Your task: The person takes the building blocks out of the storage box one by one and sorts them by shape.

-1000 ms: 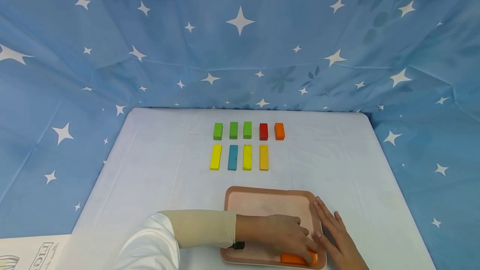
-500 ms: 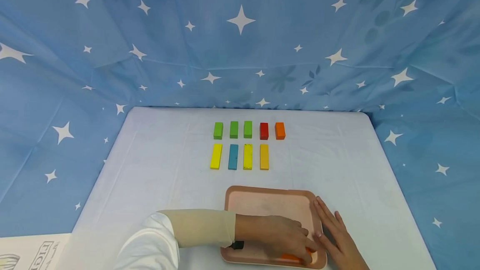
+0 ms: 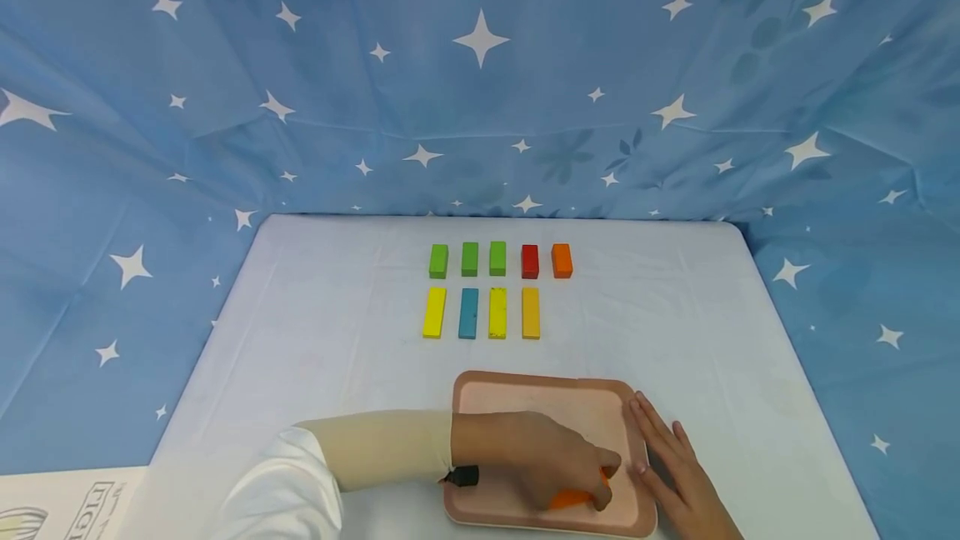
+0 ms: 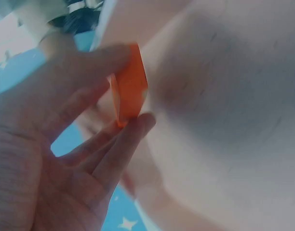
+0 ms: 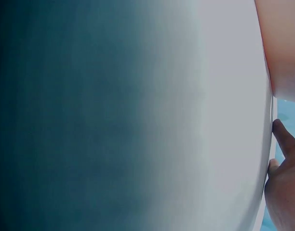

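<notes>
My left hand (image 3: 551, 461) reaches across the tan tray (image 3: 517, 377) from the left. It pinches an orange block (image 3: 567, 498) between thumb and fingertips. In the left wrist view, the orange block (image 4: 130, 84) is held at its ends, close over the tray's pale, dark-speckled floor. Its far side is hidden by the thumb and fingers. On the tray's right side, my right hand (image 3: 682, 473) lies with extended fingers, fingertips right at the rim, holding nothing.
Beyond the tray stand two rows of blocks: green blocks (image 3: 469, 259), a red block (image 3: 530, 261) and an orange one (image 3: 562, 260) behind; yellow blocks (image 3: 434, 312), a blue block (image 3: 468, 313) and an amber one (image 3: 531, 312) in front. Printed paper (image 3: 67, 502) lies lower left.
My left hand has drawn the orange block leftward and up from the tray's near right corner, turning it to a slant. My right hand has stayed at the tray's side.
</notes>
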The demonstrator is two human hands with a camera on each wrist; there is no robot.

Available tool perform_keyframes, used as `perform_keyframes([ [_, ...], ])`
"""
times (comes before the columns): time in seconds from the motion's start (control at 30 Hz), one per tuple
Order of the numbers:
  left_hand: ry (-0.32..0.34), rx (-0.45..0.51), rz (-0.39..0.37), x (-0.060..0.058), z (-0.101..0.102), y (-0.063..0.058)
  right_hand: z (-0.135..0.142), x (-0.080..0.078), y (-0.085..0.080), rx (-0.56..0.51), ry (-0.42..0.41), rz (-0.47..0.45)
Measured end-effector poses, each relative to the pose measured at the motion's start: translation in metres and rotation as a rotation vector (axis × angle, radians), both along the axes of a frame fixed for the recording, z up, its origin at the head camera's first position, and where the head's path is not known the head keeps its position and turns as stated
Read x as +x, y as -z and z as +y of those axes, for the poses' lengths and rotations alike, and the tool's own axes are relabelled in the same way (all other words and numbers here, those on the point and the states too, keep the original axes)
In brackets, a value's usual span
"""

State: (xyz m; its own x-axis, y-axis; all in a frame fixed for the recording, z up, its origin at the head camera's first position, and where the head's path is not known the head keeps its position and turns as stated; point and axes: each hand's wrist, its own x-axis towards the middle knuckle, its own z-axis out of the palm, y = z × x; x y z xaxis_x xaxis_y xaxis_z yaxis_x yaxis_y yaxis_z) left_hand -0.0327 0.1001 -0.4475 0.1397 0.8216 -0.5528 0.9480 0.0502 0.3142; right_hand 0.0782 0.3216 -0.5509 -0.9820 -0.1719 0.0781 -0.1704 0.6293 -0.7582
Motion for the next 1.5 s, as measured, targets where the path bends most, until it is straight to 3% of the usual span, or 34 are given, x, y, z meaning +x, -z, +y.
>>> perform_keyframes([
  [0.1,-0.037,0.030,-0.067,-0.016,-0.001,-0.007,0.001,-0.001,0.000,-0.003,0.005,-0.002],
  [0.27,-0.189,0.157,-0.188,-0.050,-0.005,-0.014,0.001,-0.001,-0.002,0.001,0.009,-0.017],
  [0.37,-0.290,0.256,-0.203,-0.066,-0.007,-0.016,0.000,-0.001,-0.004,-0.001,0.002,-0.022],
  [0.53,-0.517,0.352,-0.149,-0.084,-0.010,-0.013,0.001,-0.001,-0.005,-0.005,-0.003,-0.011],
  [0.7,-0.704,0.456,-0.059,-0.102,-0.004,0.000,0.001,-0.002,-0.003,0.021,0.012,-0.010],
  [0.93,-0.933,0.433,0.040,-0.124,0.012,0.026,-0.002,0.000,0.002,0.021,0.025,-0.002],
  [1.17,-0.998,0.435,0.133,-0.134,0.021,0.038,-0.003,0.002,0.000,0.025,0.028,-0.016],
  [1.5,-1.030,0.385,0.240,-0.134,0.030,0.043,-0.003,0.002,0.001,0.018,0.031,-0.019],
])
